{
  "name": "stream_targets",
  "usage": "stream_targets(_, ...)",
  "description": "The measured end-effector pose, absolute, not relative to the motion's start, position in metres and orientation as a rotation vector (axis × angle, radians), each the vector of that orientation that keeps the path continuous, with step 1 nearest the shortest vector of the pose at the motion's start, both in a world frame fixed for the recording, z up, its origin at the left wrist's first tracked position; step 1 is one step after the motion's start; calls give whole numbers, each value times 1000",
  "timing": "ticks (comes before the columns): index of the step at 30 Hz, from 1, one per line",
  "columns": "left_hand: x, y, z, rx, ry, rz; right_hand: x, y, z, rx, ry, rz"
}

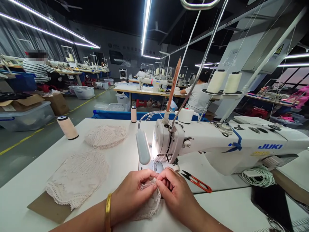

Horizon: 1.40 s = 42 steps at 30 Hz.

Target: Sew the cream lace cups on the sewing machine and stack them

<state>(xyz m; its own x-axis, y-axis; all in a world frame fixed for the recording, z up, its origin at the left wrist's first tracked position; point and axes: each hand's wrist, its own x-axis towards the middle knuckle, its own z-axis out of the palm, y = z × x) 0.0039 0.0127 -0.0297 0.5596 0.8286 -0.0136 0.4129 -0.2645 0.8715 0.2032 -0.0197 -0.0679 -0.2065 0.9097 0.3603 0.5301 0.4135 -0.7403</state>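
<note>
A piece of cream lace fabric [153,206] hangs between my two hands, just in front of the sewing machine [166,138]. My left hand [134,195], with a gold bangle at the wrist, pinches its scalloped edge between thumb and fingers. Fingertips of my right hand [175,190] close on the same edge, almost touching the left ones. Part of the lace is hidden behind the left hand. Beyond the fingertips lies the machine's lit needle area. Red-handled thread snips [198,182] rest on the table to the right of my right hand.
Two more lace pieces, one nearer [79,177] and one farther [106,135], lie at left, the nearer over brown card [49,206]. A peach thread cone [67,127] stands at the table's left edge. A black phone-like slab [271,206] lies at right. Other people sit at machines beyond.
</note>
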Motion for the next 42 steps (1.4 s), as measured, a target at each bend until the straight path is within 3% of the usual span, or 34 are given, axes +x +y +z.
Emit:
stream_targets(6, 5, 14, -33, 1839, 1095, 605, 203, -20, -71, -1265, -1862, 587)
stream_targets(14, 12, 22, -44, 2258, 1365, 482, 197, -7, -79, -1509, -1985, 366)
stream_targets(17, 14, 21, -48, 2356, 1423, 611, 196, -3, -80, -1572, -2006, 284)
stream_targets(23, 13, 19, -58, 2752, 1174, 1010, 198, -4, -81, -1496, -2003, 222)
stream_targets(32, 4, 21, -60, 2781, 961, 881, 209, -11, -87, -1239, -2177, 39)
stream_targets(42, 2, 28, -59, 2795, 936, 810, 213, -8, -86, -1245, -2184, -124)
